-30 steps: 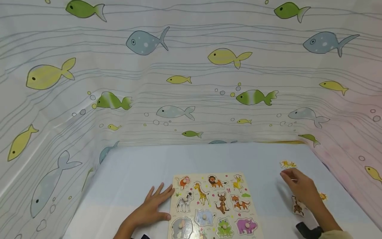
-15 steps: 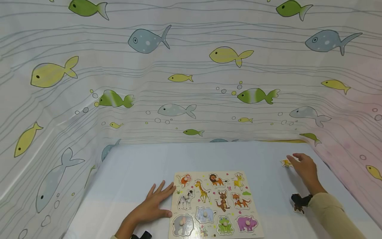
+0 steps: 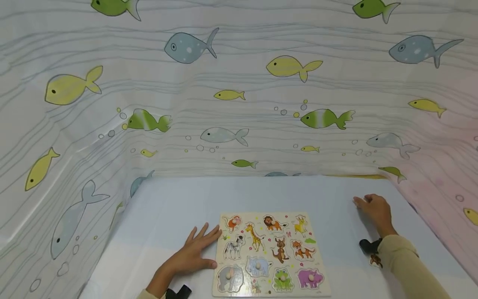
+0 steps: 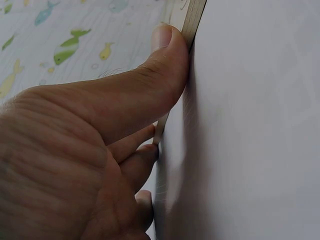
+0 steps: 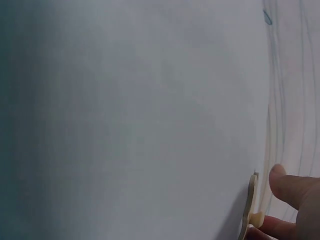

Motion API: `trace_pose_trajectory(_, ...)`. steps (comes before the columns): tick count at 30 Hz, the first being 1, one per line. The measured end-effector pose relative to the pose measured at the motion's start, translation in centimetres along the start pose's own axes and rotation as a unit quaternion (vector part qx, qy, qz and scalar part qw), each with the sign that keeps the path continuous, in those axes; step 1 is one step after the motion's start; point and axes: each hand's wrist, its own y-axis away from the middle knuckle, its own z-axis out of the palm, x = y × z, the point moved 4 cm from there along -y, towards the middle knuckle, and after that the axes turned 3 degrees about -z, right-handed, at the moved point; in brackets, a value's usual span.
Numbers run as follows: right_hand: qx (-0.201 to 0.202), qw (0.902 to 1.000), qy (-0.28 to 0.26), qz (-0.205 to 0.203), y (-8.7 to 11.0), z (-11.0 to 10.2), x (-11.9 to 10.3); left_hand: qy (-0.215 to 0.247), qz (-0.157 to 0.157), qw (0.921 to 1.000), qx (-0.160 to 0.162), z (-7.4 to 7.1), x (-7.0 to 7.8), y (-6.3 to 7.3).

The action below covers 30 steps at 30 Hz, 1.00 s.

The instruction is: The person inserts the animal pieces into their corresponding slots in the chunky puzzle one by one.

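From my end I have the left hand (image 3: 192, 255) beside the wooden board (image 3: 298, 292), its fingers spread apart and the thumb tip touching the board's left edge. The board lies on the white surface (image 3: 261, 195), showing animals such as a purple hippo (image 3: 310, 278) and a green frog (image 3: 282, 280) at its near side.

My right hand (image 3: 376, 212) is well apart from it, off to the right, fingers curled. The right wrist view gives me a thin wooden piece (image 5: 248, 207) nearly edge-on, fingers touching by its knob (image 5: 257, 219) and one digit standing clear (whether they pinch it, I cannot tell). A brown animal piece (image 3: 375, 261) peeks out beside the right sleeve (image 3: 405, 257), partly hidden. Behind everything hangs a fish-print backdrop (image 3: 261, 116).
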Motion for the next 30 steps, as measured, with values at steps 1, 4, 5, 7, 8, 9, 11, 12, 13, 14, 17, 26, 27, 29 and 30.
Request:
trace_pose_trajectory(1, 0.0, 1.0, 0.005, -0.001, 0.01, 0.01, -0.02, -0.002, 0.0, 1.0, 0.001, 0.01, -0.02, -0.03)
trace_pose_trajectory(4, -0.002, 0.9999, 0.011, -0.003, 0.0, 0.0, 0.0, -0.005, 0.0, 1.0, 0.002, -0.02, 0.01, -0.07)
trace_pose_trajectory(5, -0.004, 0.9999, 0.009, -0.004, 0.01, 0.0, 0.06, -0.005, 0.0, 1.0, 0.001, -0.04, 0.04, -0.08)
trace_pose_trajectory(7, -0.007, 0.9999, 0.008, -0.004, 0.11, 0.0, 0.22, -0.003, 0.002, 1.0, 0.001, -0.05, 0.09, -0.04)
trace_pose_trajectory(8, -0.005, 0.9999, 0.009, -0.009, 0.17, -0.03, 0.29, -0.003, 0.002, 1.0, 0.002, -0.04, 0.11, -0.02)
trace_pose_trajectory(9, -0.002, 0.9998, 0.01, -0.014, 0.21, -0.03, 0.36, -0.001, 0.002, 1.0, 0.001, -0.02, 0.12, -0.03)
trace_pose_trajectory(11, 0.005, 0.9997, 0.011, -0.022, 0.33, -0.05, 0.46, 0.0, 0.003, 1.0, 0.001, 0.03, 0.15, -0.01)
trace_pose_trajectory(12, 0.009, 0.9994, 0.016, -0.028, 0.36, -0.05, 0.5, 0.0, 0.003, 1.0, 0.0, 0.05, 0.14, 0.01)
trace_pose_trajectory(13, 0.012, 0.9994, 0.015, -0.029, 0.41, -0.05, 0.5, 0.0, 0.002, 1.0, -0.001, 0.08, 0.13, 0.03)
trace_pose_trajectory(14, 0.014, 0.9992, 0.017, -0.032, 0.45, -0.07, 0.49, 0.0, 0.002, 1.0, -0.003, 0.11, 0.1, 0.04)
trace_pose_trajectory(17, 0.024, 0.9991, 0.018, -0.031, 0.45, -0.21, 0.39, -0.002, 0.005, 1.0, -0.002, 0.02, 0.14, -0.07)
trace_pose_trajectory(26, 0.056, 0.9972, 0.018, -0.047, 0.58, -0.43, 0.15, -0.006, 0.002, 1.0, -0.003, -0.17, 0.21, -0.22)
trace_pose_trajectory(27, 0.055, 0.9974, 0.013, -0.044, 0.61, -0.37, 0.2, -0.006, 0.003, 1.0, -0.001, -0.15, 0.18, -0.16)
trace_pose_trajectory(29, 0.049, 0.9983, 0.006, -0.031, 0.73, -0.21, 0.35, -0.001, 0.004, 1.0, 0.0, -0.14, 0.16, 0.03)
trace_pose_trajectory(30, 0.044, 0.9988, 0.003, -0.023, 0.8, -0.11, 0.45, 0.0, 0.004, 1.0, -0.001, -0.1, 0.13, 0.15)
